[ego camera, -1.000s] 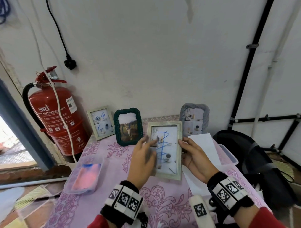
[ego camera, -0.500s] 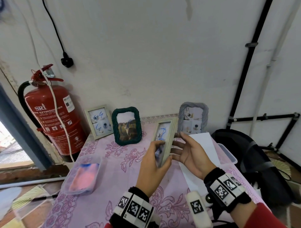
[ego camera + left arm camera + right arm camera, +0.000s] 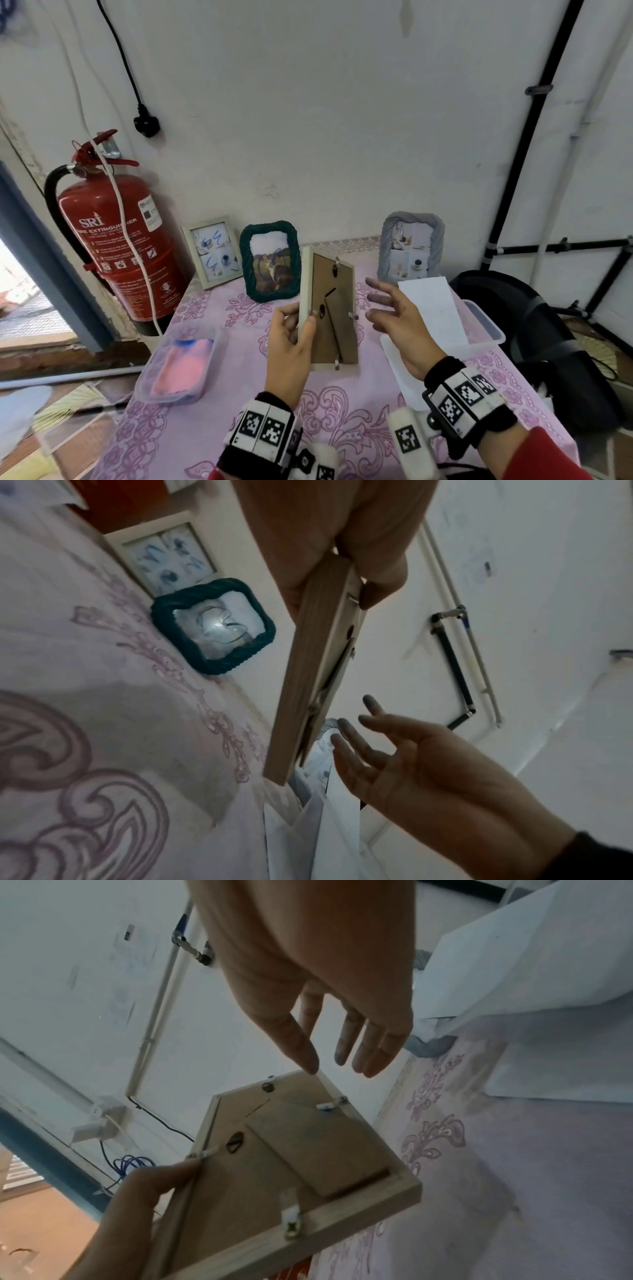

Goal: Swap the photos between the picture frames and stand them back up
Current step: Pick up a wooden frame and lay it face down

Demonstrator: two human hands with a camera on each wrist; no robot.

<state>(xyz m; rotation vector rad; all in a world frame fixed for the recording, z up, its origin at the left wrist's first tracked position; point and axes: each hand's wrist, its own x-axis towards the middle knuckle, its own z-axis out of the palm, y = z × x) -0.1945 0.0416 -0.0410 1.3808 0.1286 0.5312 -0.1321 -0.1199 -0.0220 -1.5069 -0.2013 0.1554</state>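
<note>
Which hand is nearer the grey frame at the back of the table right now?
Right. The right hand hovers open just in front of the grey frame, not touching it. The left hand is farther left, gripping the wooden frame by its edge.

A red fire extinguisher [image 3: 114, 246] stands left of the table, at the wall. A black plug [image 3: 146, 125] hangs above it. A plastic box [image 3: 178, 365] with pink content lies on the pink floral tablecloth [image 3: 342, 421]. A black bag [image 3: 555, 346] is at the right.
</note>
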